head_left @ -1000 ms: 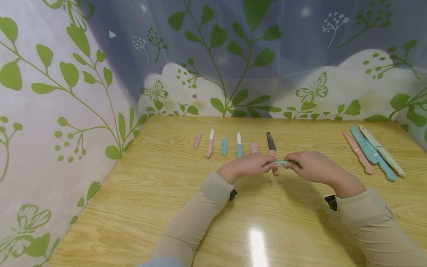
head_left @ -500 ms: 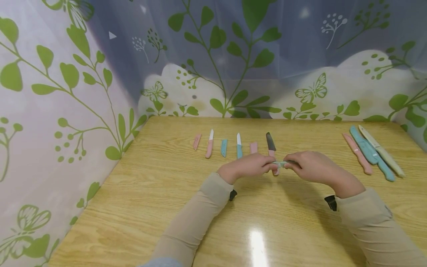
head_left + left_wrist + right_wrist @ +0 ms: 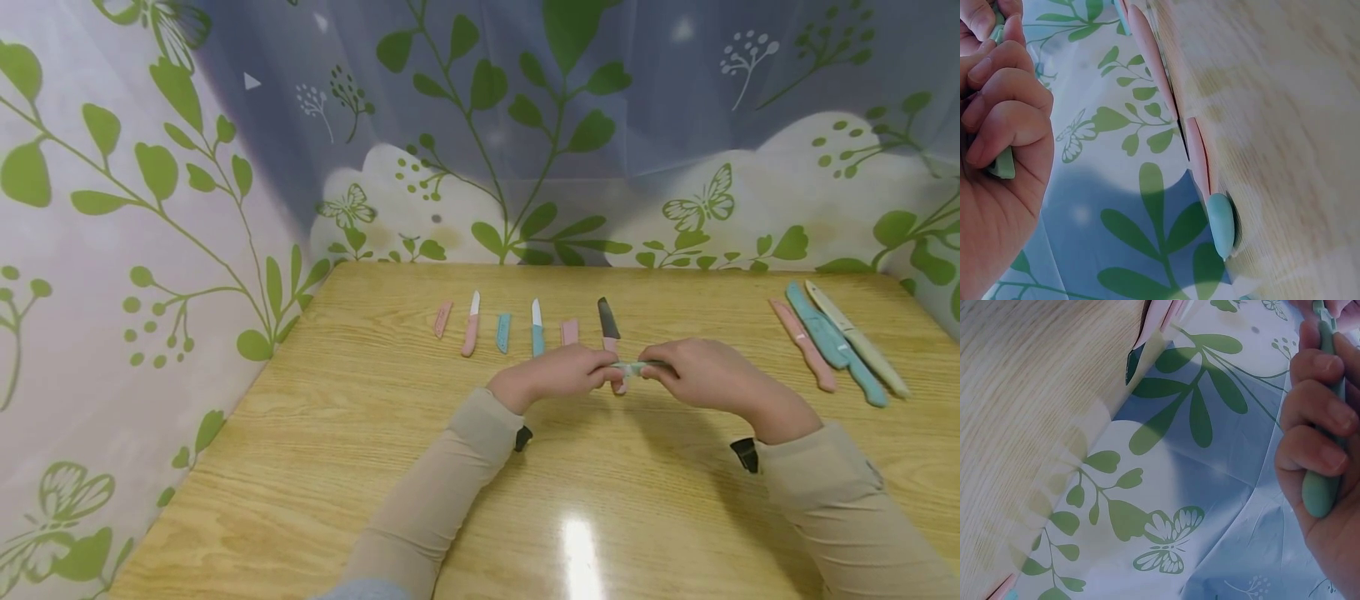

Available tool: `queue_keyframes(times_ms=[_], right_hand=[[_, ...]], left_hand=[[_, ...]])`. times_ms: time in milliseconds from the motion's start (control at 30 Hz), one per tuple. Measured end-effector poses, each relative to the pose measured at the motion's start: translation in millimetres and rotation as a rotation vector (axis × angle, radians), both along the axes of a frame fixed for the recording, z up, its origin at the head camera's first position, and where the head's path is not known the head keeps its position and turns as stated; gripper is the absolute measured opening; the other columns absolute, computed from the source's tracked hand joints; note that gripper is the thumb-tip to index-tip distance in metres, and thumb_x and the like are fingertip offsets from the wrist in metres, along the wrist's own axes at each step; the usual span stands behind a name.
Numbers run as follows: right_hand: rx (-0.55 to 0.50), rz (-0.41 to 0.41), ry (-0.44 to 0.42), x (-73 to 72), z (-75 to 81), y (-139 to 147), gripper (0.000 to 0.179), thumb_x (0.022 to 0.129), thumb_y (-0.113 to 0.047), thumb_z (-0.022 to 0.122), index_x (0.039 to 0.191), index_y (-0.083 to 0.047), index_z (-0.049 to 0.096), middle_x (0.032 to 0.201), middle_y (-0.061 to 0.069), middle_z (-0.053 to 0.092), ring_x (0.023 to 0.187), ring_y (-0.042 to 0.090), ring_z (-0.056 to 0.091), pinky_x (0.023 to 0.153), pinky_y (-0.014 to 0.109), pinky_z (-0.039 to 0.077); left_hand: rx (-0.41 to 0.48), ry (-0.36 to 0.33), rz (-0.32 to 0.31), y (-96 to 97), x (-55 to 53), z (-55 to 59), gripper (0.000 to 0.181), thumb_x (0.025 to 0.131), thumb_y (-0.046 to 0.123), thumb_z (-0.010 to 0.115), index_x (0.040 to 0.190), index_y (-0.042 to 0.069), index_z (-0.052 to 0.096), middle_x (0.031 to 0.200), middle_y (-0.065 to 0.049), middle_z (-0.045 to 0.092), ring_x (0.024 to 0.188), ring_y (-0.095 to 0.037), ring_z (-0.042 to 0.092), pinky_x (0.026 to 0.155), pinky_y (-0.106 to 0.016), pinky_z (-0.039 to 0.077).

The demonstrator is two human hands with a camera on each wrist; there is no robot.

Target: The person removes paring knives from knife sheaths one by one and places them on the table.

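Note:
My left hand [image 3: 558,372] and right hand [image 3: 701,375] meet over the table, holding a green knife between them. In the right wrist view, my right fingers curl round its rounded green handle [image 3: 1320,494]. A flat light-green piece, which looks like the blade sheath [image 3: 1004,164], pokes out under the curled fingers of my left hand in the left wrist view. Only a short green stretch [image 3: 632,367] shows between the hands from above; the blade is hidden. Just behind and partly under the hands lies a pink-handled knife with a black blade [image 3: 609,318].
Along the table [image 3: 360,433], from left, lie a pink sheath [image 3: 443,319], pink knife [image 3: 470,332], blue sheath [image 3: 503,333], blue knife [image 3: 537,329] and another pink sheath [image 3: 570,332]. A pink [image 3: 806,348], blue [image 3: 828,333] and cream knife [image 3: 858,340] lie at right. Patterned curtains stand behind and left.

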State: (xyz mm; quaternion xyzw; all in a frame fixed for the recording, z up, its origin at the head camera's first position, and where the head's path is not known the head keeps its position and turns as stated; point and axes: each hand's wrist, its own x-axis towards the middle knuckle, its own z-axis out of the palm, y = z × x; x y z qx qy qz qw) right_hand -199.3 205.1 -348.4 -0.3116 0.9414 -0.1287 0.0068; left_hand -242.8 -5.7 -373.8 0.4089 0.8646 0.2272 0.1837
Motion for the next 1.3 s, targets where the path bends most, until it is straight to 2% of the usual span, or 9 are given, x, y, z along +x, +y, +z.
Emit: queue_keyframes(times_ms=[367,667,967,1300], right_hand=[[-0.001,0.004,0.004,-1.0,-0.8,0.9,0.018,0.097,-0.019,0.059,0.106,-0.007,0.069,0.084,0.0,0.068,0.058,0.003,0.045,0.054,0.027,0.039],[0.008,-0.022,-0.014,-0.5,1.5,0.9,0.022,0.097,-0.02,0.059,0.109,-0.005,0.068,0.086,0.002,0.069,0.057,0.004,0.046,0.054,0.027,0.039],[0.008,-0.018,-0.02,-0.2,3.1,2.2,0.021,0.097,-0.02,0.059,0.108,-0.005,0.068,0.086,0.002,0.069,0.056,0.004,0.045,0.054,0.027,0.038],[0.012,-0.02,-0.03,0.1,3.0,3.8,0.021,0.098,-0.02,0.058,0.108,-0.005,0.068,0.084,0.001,0.067,0.055,0.005,0.043,0.053,0.027,0.037]], left_hand=[[0.003,-0.002,-0.011,-0.2,-1.3,-0.1,0.034,0.106,0.031,0.034,0.109,0.014,0.064,0.107,0.0,0.068,0.079,-0.007,0.049,0.075,-0.018,0.041],[0.012,-0.007,-0.005,-1.1,-2.4,-0.4,0.033,0.106,0.03,0.036,0.109,0.013,0.063,0.107,0.001,0.068,0.065,-0.008,0.038,0.067,-0.018,0.037],[0.01,-0.009,0.0,-1.5,-2.7,0.4,0.033,0.106,0.03,0.036,0.109,0.013,0.064,0.107,-0.002,0.068,0.061,-0.009,0.033,0.063,-0.019,0.035],[0.007,-0.014,-0.003,-1.3,-3.7,-1.4,0.034,0.106,0.031,0.035,0.11,0.012,0.063,0.098,-0.007,0.065,0.058,-0.009,0.032,0.059,-0.019,0.033]])
